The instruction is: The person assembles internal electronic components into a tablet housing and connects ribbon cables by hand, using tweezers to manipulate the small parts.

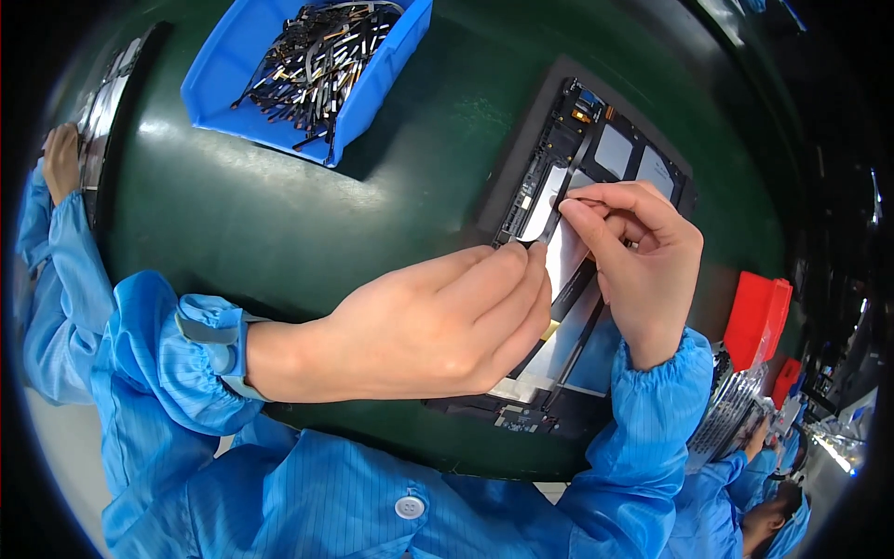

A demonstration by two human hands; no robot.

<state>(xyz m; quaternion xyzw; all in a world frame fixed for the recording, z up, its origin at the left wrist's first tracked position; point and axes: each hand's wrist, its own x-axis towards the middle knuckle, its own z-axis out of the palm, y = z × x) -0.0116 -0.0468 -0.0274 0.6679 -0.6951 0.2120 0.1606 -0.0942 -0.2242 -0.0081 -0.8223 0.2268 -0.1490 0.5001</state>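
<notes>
An opened tablet [613, 152] lies at a slant in front of me, its silver battery panels, dark circuit board and small connectors exposed. Over it runs a thin black flex cable [578, 156]. My right hand [647, 252] pinches this strip between thumb and forefinger, its other fingers curled. Just to the left and nearer, my left hand [438, 321] is closed, its fingertips pressed together at the cable's lower part above the board. The left fingers hide much of the tablet's near left side.
A blue bin [216, 88] full of loose flex cables stands at the far left on the green table [251, 200]. Red containers [757, 317] are at the right. A co-worker's hand [62, 163] rests by another device at the left edge; another person sits at lower right.
</notes>
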